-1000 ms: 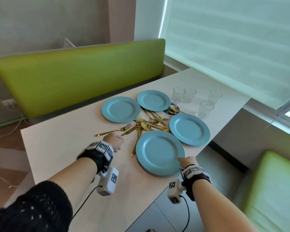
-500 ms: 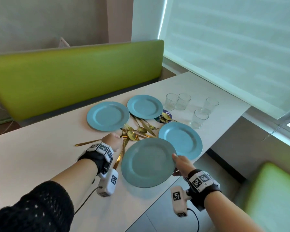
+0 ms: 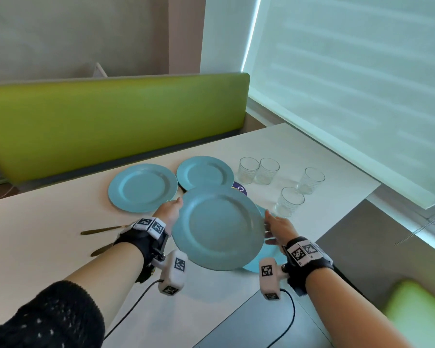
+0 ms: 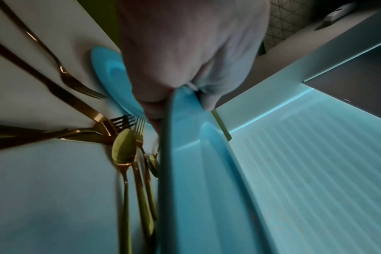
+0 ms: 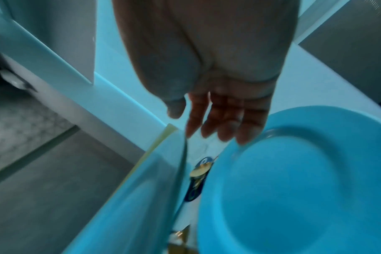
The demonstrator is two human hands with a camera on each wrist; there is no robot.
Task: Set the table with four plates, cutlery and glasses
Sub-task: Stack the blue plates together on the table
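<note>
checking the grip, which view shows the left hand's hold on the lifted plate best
The left wrist view: the left hand pinches the lifted plate at its rim, thumb on top. The head view shows only its back beside the plate; the right wrist view does not show it.

It looked like a dining nook in a home or café. A green padded bench (image 3: 116, 121) ran along a white table (image 3: 35, 234). A blind-covered window (image 3: 349, 84) stood beside them.

I'm wearing black wrist straps (image 3: 146, 243) with white coded tags, white camera pods (image 3: 173, 272) trailing black cables, and a black knit sleeve (image 3: 48, 320).
</note>
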